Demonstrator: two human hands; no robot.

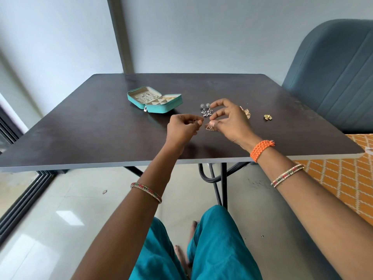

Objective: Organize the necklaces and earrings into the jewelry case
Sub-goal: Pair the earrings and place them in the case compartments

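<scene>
A teal jewelry case lies open at the middle left of the dark table, with silver pieces in its left half and gold pieces at the right. My right hand pinches a rose-gold triangular earring between thumb and finger. My left hand pinches something tiny, too small to make out, close to that earring. A pair of silver dangling earrings lies just behind my fingers. Two gold flower earrings rest to the right: one partly hidden behind my right hand, the other further right.
A blue-grey upholstered chair stands at the table's far right corner. An orange patterned cloth lies below the table's right edge. Black table legs stand in front of my knees. A dark sliding-door frame runs along the floor at left.
</scene>
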